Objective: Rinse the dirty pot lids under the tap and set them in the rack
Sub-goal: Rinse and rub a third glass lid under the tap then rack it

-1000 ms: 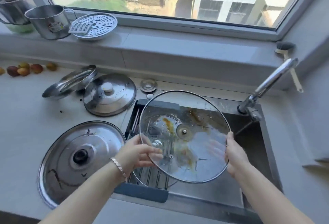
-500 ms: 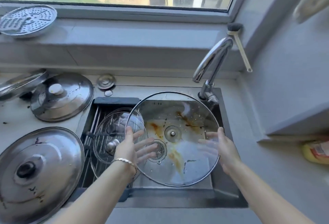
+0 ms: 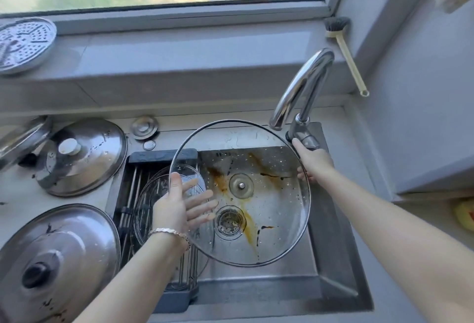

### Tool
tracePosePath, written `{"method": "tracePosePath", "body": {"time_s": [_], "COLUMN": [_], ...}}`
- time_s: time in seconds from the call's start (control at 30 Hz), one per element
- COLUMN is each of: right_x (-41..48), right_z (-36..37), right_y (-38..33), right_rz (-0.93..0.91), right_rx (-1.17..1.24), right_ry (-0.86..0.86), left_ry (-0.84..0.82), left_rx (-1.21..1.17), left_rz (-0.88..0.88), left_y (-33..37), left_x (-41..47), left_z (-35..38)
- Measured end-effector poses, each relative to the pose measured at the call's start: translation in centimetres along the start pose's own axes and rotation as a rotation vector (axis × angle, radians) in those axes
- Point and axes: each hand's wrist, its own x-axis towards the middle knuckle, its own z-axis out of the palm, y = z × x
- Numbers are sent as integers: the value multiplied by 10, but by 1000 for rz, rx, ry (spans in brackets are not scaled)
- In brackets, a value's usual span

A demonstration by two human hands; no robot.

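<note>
The glass lid (image 3: 277, 210) is showing clear inside a thin silvery rim, and it is carrying orange-brown streaks, a few black smears and a speckle of water drops. The sink (image 3: 333, 245) and the tap (image 3: 305, 84) are gleaming steel grey. The rack (image 3: 164, 156) is showing a dark slate frame with silvery bars. On the pale grey table (image 3: 15, 194), the steel lid (image 3: 97, 158) is wearing a white knob, while the larger lid (image 3: 77, 245) is wearing a black knob and dark splashes. The brush (image 3: 351, 66) is pairing black bristles with a cream handle. The silvery plate (image 3: 23, 43) is showing rows of small holes.
</note>
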Motion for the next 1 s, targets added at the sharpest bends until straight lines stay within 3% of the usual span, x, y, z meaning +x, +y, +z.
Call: {"method": "tracePosePath", "body": {"time_s": [0.27, 1.0], "right_x": [17, 15], "right_z": [16, 9], "right_y": [-9, 7], "right_rz": [25, -66], "right_rx": [-301, -262], "right_ry": [112, 116], "left_ry": [37, 38], "left_rx": [37, 28], "left_rz": [14, -57], "left_y": [-1, -6], "left_x": [6, 3], "left_z": [-4, 7]}}
